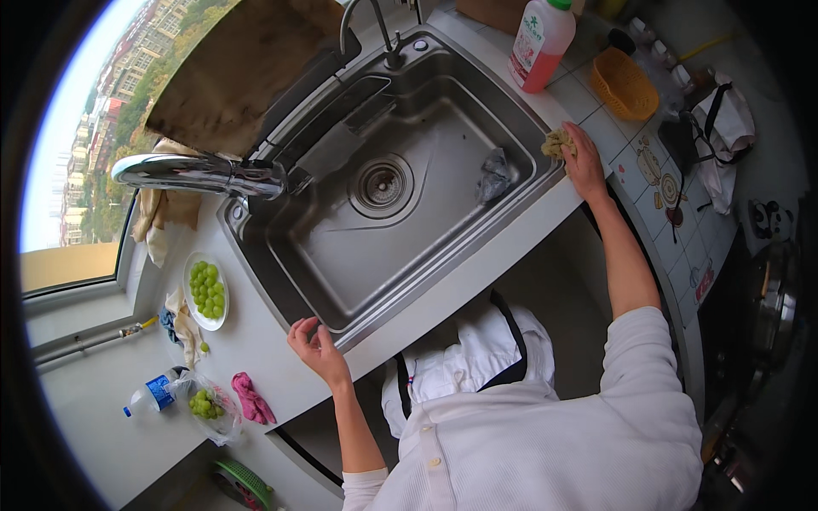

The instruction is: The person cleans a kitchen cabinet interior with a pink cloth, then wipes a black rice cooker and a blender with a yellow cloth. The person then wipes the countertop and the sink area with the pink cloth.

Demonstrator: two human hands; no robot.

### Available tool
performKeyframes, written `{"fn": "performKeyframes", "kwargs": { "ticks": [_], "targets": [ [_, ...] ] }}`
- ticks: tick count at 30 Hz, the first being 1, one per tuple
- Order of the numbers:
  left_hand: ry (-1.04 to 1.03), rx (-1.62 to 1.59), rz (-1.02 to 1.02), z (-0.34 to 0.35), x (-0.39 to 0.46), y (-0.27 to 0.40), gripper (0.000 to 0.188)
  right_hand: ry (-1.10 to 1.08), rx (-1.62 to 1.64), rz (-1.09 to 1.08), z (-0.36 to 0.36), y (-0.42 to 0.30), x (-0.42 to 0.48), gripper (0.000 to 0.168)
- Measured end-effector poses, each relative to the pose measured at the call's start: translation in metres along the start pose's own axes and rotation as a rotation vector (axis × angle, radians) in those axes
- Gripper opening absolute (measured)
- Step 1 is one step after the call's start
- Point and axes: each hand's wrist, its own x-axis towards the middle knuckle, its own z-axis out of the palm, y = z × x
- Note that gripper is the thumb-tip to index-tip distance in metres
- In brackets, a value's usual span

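A stainless steel kitchen sink (409,211) lies before me, its metal drain strainer (382,186) uncovered. My right hand (584,161) presses a yellowish cloth or sponge (558,144) onto the counter edge at the sink's right corner. Over the sink's near left corner hovers my left hand (318,348), fingers apart and curled a little, holding nothing that I can see. A crumpled grey piece of plastic or cloth (494,175) rests inside the basin at the right. The chrome faucet (204,174) extends out to the left, away from the basin.
A white plate (223,316) of green grapes, a pink cloth (252,398), a plastic bottle (150,394) and a bag of grapes (214,412) are on the left counter. Right of the sink stand a bottle of pink liquid (542,45) and an orange basket (623,83).
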Motion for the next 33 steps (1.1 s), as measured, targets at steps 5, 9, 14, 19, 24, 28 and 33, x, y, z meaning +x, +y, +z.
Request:
{"fn": "performKeyframes", "kwargs": {
  "ticks": [5,9,14,19,24,28,33],
  "targets": [
    [-0.541,-0.076,0.172,0.12,0.013,0.075,0.018,0.287,0.267,0.616,-0.023,-0.004,0.029,0.044],
    [-0.864,0.006,0.153,0.201,0.022,0.086,0.022,0.286,0.039,0.492,-0.027,0.039,0.007,0.047],
    [-1.086,0.208,0.27,0.312,0.024,0.047,0.033,0.127,-0.366,0.339,-0.004,0.028,-0.006,0.049],
    [-1.09,0.386,0.412,0.402,0.008,0.021,0.036,0.102,-0.361,0.307,-0.007,0.015,-0.006,0.05],
    [-1.14,0.495,0.232,0.426,0.009,0.0,0.039,0.1,-0.348,0.288,-0.007,0.008,-0.002,0.05],
    [-1.035,0.117,-0.104,0.374,0.033,0.066,0.033,0.098,-0.338,0.303,-0.009,0.016,-0.007,0.05],
    [-0.971,-0.585,-0.188,0.254,0.088,0.099,0.009,0.107,-0.346,0.306,-0.006,0.015,-0.007,0.05]
  ]
}}
